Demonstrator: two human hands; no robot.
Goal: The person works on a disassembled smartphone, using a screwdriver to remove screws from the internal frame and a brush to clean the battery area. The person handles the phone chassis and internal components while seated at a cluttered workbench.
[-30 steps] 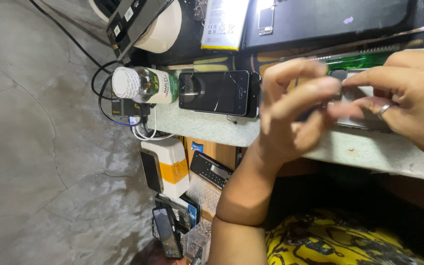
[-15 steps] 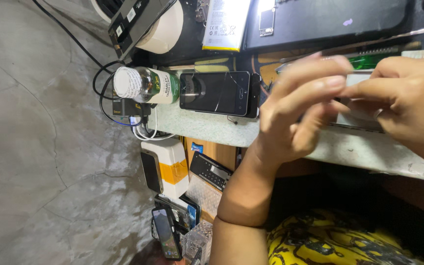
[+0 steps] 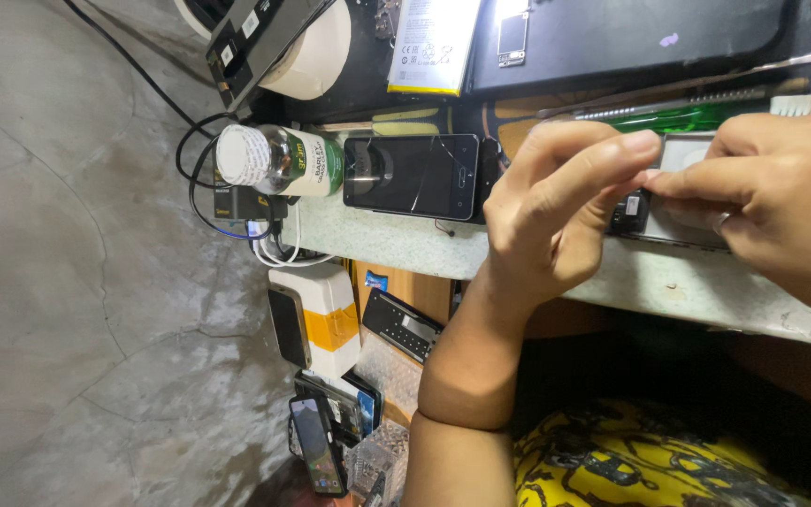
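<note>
Opened phone (image 3: 682, 202) pinned under both hands' curled, nearly closed fingers (image 3: 612, 160).

The light on my work is bright and even, and I cannot tell where it comes from. The cracked phone (image 3: 412, 176) has a weak glare on its dark glass. Under the counter (image 3: 612, 282) it is dim, and my lap is almost black. My left hand (image 3: 556, 211) is sharp, with only soft shadow between the fingers. The floor (image 3: 68, 282) looks a bit stretched toward the edge.
</note>
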